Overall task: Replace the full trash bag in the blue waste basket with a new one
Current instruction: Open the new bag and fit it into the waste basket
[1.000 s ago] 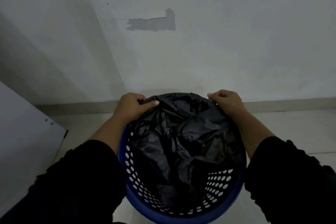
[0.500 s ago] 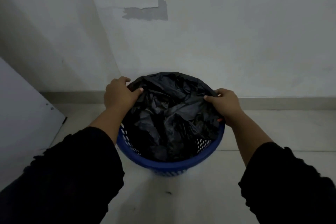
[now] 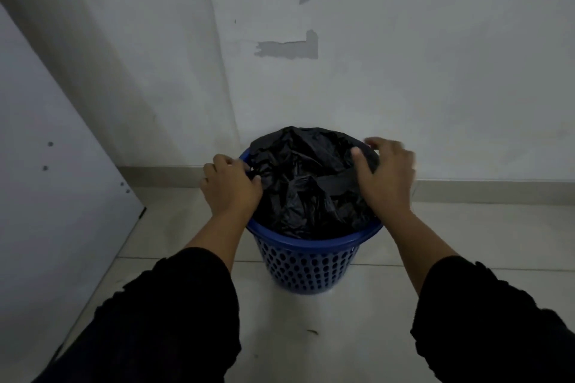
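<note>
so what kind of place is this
Probably a plain indoor room corner, maybe a utility or spare room: a bare patched wall, a tiled floor with a skirting strip, and a blue waste basket lined with a black trash bag.

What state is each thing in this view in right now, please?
Blue waste basket: upright on the floor, lined.
Black trash bag: crumpled inside the basket.
Left hand: grips the bag's edge at the rim.
Right hand: blurred, fingers spread over the bag's edge.

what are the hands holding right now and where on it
Left hand pinches the black trash bag at its left edge by the basket rim. Right hand is blurred; its grip cannot be told.
</note>
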Demonstrator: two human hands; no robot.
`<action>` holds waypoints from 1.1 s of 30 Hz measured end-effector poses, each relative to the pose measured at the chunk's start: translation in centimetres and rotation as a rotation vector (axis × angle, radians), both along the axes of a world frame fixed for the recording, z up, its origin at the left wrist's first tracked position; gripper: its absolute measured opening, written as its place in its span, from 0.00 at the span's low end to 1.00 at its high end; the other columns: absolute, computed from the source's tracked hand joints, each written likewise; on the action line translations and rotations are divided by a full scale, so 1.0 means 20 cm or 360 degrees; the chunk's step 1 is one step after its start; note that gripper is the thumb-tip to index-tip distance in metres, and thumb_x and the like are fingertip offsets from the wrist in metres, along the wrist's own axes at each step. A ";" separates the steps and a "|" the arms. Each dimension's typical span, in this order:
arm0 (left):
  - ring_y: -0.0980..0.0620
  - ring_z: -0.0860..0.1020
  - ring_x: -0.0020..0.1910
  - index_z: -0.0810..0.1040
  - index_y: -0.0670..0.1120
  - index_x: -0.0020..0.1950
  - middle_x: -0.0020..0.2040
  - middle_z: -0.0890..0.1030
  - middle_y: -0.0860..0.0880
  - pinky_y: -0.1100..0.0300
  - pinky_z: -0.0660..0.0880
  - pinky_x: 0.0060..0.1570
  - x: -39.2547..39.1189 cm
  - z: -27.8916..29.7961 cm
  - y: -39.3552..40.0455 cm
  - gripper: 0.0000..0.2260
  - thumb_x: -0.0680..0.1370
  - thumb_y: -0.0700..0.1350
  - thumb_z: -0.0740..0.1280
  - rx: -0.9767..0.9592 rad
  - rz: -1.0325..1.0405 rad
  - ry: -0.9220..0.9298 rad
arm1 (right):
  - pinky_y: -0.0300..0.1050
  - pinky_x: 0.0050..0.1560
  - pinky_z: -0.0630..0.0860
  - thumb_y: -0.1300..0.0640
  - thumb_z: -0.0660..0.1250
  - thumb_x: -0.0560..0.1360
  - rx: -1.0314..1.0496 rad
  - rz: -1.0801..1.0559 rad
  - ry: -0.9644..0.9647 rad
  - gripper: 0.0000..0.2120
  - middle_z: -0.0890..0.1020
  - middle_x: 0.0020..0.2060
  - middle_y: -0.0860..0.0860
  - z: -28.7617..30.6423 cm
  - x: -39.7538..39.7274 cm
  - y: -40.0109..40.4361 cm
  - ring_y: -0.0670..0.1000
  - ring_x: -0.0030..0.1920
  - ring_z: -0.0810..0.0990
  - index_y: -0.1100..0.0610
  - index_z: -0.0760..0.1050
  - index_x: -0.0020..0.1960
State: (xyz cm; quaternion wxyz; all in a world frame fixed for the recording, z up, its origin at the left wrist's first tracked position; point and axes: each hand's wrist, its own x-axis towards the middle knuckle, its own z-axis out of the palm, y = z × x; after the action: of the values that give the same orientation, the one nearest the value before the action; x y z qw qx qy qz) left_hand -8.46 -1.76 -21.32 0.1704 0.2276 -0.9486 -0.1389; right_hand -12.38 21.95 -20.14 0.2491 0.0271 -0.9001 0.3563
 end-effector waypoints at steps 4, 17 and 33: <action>0.42 0.64 0.64 0.80 0.49 0.57 0.65 0.69 0.45 0.49 0.62 0.59 -0.01 0.00 0.01 0.30 0.74 0.71 0.56 -0.0215 -0.0018 -0.0451 | 0.54 0.62 0.72 0.24 0.62 0.65 -0.0071 0.0879 -0.0473 0.32 0.82 0.49 0.38 0.09 0.10 -0.13 0.44 0.57 0.78 0.41 0.73 0.62; 0.36 0.49 0.76 0.70 0.51 0.71 0.77 0.58 0.40 0.35 0.46 0.70 -0.01 0.03 0.01 0.45 0.65 0.79 0.54 -0.0155 -0.0039 -0.0824 | 0.46 0.38 0.76 0.46 0.61 0.78 0.0614 0.0787 0.0091 0.10 0.80 0.44 0.48 -0.01 0.45 -0.03 0.49 0.42 0.78 0.52 0.73 0.51; 0.41 0.75 0.54 0.79 0.46 0.51 0.54 0.80 0.43 0.47 0.76 0.53 -0.01 0.04 -0.10 0.11 0.79 0.47 0.59 0.0740 0.0039 0.0231 | 0.47 0.43 0.69 0.59 0.68 0.66 0.1422 0.0905 0.0689 0.11 0.75 0.38 0.51 -0.14 0.60 0.08 0.53 0.39 0.70 0.54 0.68 0.46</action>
State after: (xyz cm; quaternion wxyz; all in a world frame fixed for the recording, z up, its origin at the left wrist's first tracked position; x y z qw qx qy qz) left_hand -8.72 -3.69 -20.45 0.1826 0.2616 -0.8736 -0.3674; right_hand -0.48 23.52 -22.86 0.2865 0.4433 -0.8492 -0.0195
